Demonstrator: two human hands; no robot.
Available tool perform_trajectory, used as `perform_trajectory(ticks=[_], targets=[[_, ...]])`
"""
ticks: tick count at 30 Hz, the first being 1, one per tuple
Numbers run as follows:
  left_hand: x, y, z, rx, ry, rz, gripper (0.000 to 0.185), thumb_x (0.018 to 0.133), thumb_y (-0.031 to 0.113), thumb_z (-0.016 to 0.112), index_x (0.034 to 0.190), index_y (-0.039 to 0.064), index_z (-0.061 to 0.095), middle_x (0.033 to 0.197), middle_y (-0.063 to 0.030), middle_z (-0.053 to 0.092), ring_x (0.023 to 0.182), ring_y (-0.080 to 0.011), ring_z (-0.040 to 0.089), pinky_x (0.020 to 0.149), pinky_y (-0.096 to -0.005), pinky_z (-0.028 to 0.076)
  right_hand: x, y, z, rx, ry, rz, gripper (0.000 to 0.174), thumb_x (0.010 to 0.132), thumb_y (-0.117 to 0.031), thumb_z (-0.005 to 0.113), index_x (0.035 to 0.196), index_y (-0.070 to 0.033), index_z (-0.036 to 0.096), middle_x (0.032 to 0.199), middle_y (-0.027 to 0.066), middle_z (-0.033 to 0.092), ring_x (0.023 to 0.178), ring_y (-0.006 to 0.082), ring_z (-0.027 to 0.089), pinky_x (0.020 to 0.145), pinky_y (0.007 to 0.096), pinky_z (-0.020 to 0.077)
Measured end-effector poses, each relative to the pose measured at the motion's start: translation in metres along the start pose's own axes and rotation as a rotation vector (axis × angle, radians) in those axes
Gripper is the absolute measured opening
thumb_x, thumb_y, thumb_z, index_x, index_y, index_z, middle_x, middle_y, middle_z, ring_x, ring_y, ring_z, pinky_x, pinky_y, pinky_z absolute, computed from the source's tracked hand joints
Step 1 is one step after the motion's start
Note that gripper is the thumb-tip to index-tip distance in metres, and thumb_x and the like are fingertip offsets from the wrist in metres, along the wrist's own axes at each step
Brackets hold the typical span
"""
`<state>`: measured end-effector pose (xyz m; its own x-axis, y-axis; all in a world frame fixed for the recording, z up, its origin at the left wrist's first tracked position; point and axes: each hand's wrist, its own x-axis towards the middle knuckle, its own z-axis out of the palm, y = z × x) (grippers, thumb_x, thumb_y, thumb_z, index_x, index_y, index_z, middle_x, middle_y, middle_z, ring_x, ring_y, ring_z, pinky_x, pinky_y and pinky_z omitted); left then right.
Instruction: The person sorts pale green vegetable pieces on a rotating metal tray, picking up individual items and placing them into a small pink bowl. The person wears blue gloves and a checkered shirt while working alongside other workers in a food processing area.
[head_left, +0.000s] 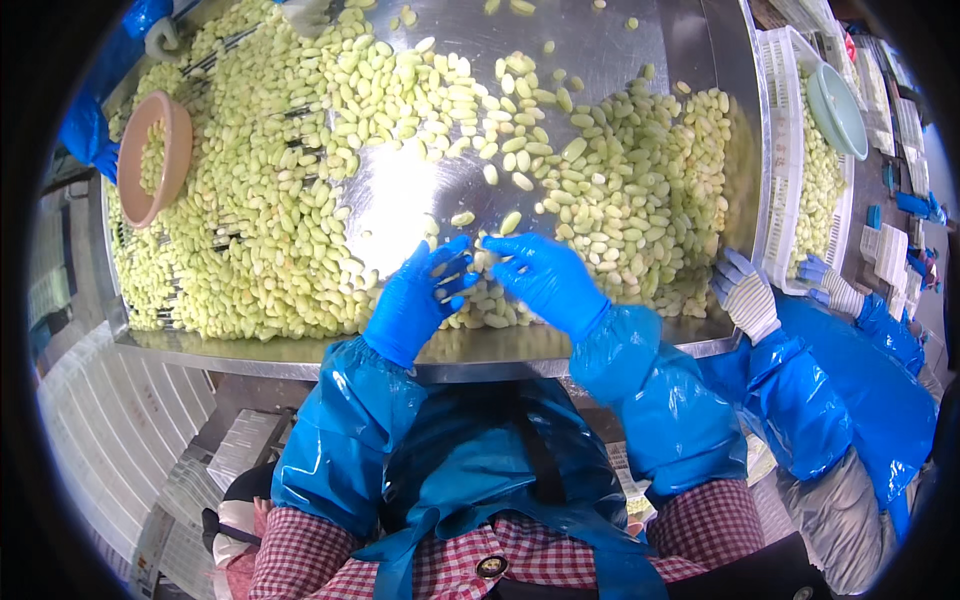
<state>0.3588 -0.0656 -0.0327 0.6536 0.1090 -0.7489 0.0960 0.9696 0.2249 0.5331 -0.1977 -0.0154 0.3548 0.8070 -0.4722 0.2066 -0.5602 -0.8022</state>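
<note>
Pale green, oval, grape-like fruits (607, 210) lie in a heap on a steel sorting table (420, 176). My left hand (420, 296), in a blue glove, is over the table's near side with its fingers apart and slightly curled. Facing it is my right hand (547, 277), also blue-gloved, its fingers spread and pointing left. A few fruits show in the narrow gap between my fingertips, and I see none gripped in either hand. Beyond the fingertips lie two single fruits, one on the left (463, 218) and one on the right (510, 223).
A larger mass of fruits (255, 210) covers the table's slotted left part, with a pinkish-orange bowl (180, 165) on it. A co-worker's striped-gloved hand (746, 296) rests at the right corner. Beyond that edge stands a white crate (780, 142) with a pale green bowl (836, 109).
</note>
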Motion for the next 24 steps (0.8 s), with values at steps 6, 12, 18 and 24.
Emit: perform_trajectory(ticks=[6,12,18,24], targets=[[0.004,-0.005,-0.009,-0.045,0.012,-0.124,0.042,0.101,0.036,0.046,0.123,0.002,0.057,0.109,-0.0102,0.063,0.086,-0.0174,0.06,0.062,-0.0216,0.049,0.045,0.04,-0.025,-0.359,0.496,-0.205,0.025,0.089,-0.014,0.061,0.114,-0.009,0.064,0.101,0.0102,0.064,0.094,0.0262,0.064,0.082,0.0349,0.0518],[0.0,-0.005,-0.004,0.067,-0.019,0.079,0.041,0.098,0.017,0.05,0.137,0.005,0.051,0.103,-0.0017,0.058,0.089,-0.0129,0.056,0.068,-0.0177,0.043,0.083,0.038,-0.029,-0.247,0.392,0.005,0.02,0.087,-0.013,0.062,0.106,-0.007,0.064,0.092,0.0121,0.064,0.078,0.0264,0.065,0.071,0.0338,0.0535],[0.007,-0.009,0.016,-0.267,-0.057,0.005,0.041,0.1,0.022,0.049,0.135,0.001,0.048,0.124,-0.0121,0.057,0.112,-0.0216,0.057,0.086,-0.0276,0.05,0.018,-0.005,-0.017,-0.115,0.056,-0.119,0.034,0.088,-0.02,0.067,0.12,-0.011,0.062,0.117,0.0109,0.064,0.105,0.0253,0.062,0.091,0.0353,0.0501],[0.005,-0.008,-0.002,-0.416,0.007,-0.102,0.038,0.099,0.025,0.051,0.13,0.002,0.051,0.104,-0.0084,0.06,0.073,-0.0121,0.055,0.039,-0.0152,0.037,-0.028,0.029,-0.027,-0.842,0.454,0.043,0.066,0.087,-0.027,0.066,0.144,-0.009,0.038,0.146,0.016,0.041,0.128,0.039,0.045,0.103,0.0405,0.0428]])
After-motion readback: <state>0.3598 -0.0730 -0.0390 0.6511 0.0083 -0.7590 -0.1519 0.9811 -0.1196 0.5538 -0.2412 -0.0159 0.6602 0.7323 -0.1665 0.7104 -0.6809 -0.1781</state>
